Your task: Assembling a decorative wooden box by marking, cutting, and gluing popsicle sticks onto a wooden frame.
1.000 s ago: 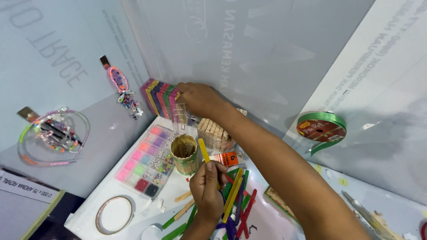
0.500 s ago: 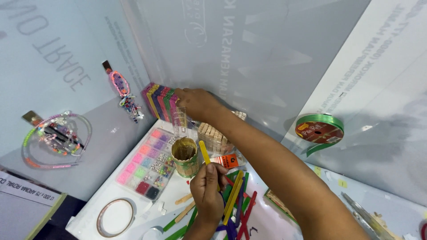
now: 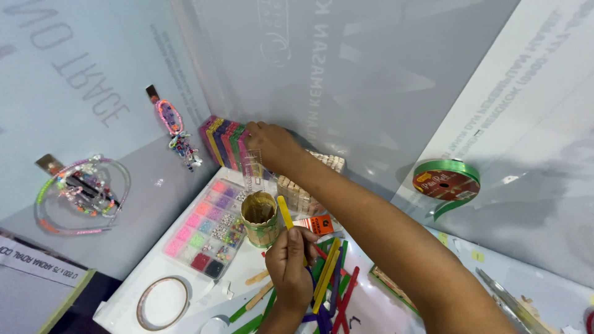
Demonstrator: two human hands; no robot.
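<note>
**A:** Head view first. What is each hand doing?

**B:** The left hand [image 3: 291, 260] is closed, pinching a yellow stick [image 3: 284, 212] near its lower end. The stick stands almost upright, its tip just beside the cup [image 3: 260, 216]. The right hand [image 3: 272, 145] reaches across to the far wall, fingers curled down over the row of coloured packs [image 3: 221, 141]. I cannot tell whether it grips anything.

**A:** What could go wrong?

**B:** The right forearm crosses low over the cup and the pegs [image 3: 303, 192]. I judge that a careless pull back could catch the cup's rim and tip it.

**A:** Where would it fall?

**B:** Probably onto the bead tray [image 3: 207, 232], which touches it on the left. The tray looks uncovered, so a knock could scatter or mix the beads.

**A:** And the stick?

**B:** It is held low, so the top is free to swing. If it nudges the cup or meets the crossing arm, it could twist out of the pinch and drop among the loose sticks [image 3: 331, 284] below.

**A:** Anything at the far hand?

**B:** The packs lean on edge against the wall. A sideways push might topple the row.

**A:** Other views?

**B:** None.
</note>
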